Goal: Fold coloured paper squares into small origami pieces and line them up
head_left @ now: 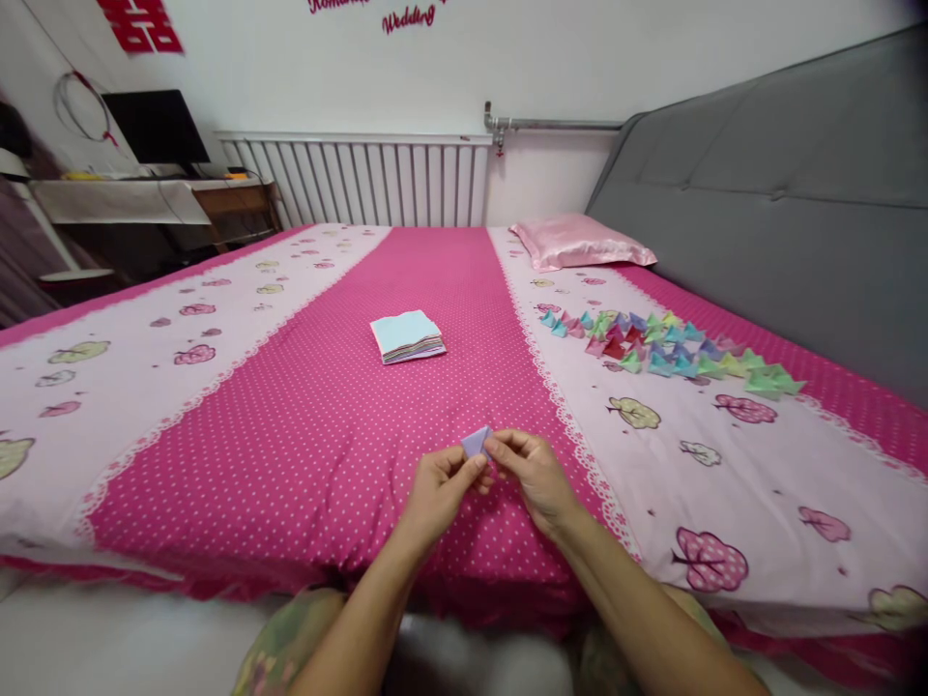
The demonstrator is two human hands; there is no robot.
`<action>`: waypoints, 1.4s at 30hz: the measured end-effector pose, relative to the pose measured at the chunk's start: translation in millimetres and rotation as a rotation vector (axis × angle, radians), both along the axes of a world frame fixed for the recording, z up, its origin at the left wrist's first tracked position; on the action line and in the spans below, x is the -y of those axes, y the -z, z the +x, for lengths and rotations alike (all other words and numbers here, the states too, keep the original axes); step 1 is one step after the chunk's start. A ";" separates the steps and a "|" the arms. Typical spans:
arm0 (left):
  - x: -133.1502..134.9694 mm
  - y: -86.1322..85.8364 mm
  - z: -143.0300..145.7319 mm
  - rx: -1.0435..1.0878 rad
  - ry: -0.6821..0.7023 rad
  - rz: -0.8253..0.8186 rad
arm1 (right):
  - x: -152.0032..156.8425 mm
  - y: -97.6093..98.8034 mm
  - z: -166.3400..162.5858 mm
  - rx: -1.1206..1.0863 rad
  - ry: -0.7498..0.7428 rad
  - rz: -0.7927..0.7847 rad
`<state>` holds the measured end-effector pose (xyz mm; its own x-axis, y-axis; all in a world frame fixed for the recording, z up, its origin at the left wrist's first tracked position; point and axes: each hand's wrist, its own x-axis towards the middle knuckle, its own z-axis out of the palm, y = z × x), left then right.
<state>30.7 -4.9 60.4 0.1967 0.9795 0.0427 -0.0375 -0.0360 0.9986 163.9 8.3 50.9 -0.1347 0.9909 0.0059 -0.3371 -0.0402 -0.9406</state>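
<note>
A small folded piece of purple paper [475, 442] is held up between both my hands, over the near part of the bed. My left hand [444, 480] pinches its lower left side between thumb and fingers. On its right edge, the thumb and fingertips of my right hand [533, 471] are closed. Beyond my hands, a stack of coloured paper squares [408, 336] lies on the bed, with a light blue sheet on top. Off to the right sits a cluster of folded paper boats [674, 350] in green, blue, pink, red and yellow.
The bed [326, 416] has a pink dotted sheet with pale printed bands. A pink pillow [582, 241] lies at the far right, near the grey headboard [783, 193]. A radiator [362, 179] runs along the back wall. At the far left, a monitor [156, 128] stands on a desk.
</note>
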 end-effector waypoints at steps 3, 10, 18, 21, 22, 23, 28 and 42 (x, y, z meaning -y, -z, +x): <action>1.7 -0.9 0.6 -0.021 -0.014 0.031 | 0.1 -1.5 0.0 0.052 0.040 0.045; 0.7 1.7 2.6 -0.018 0.013 0.031 | 0.0 -2.7 0.1 0.056 0.038 0.017; -0.7 2.9 -1.9 -0.064 -0.018 -0.020 | 3.2 -6.7 1.5 0.261 0.054 0.213; 0.2 3.0 -2.1 -0.071 -0.010 -0.039 | 4.2 -8.5 2.1 0.310 0.051 0.245; 0.4 3.3 -1.9 -0.074 -0.004 -0.037 | 4.4 -8.9 2.2 0.298 0.047 0.240; 0.6 3.6 -1.8 -0.075 0.003 -0.032 | 4.6 -9.2 2.2 0.275 0.040 0.231; 0.5 5.6 -0.3 -0.060 0.058 0.023 | 4.1 -7.1 1.3 0.084 -0.005 0.121; 1.4 -2.2 3.6 0.099 -0.057 -0.179 | 2.5 -10.0 3.0 0.142 -0.085 -0.065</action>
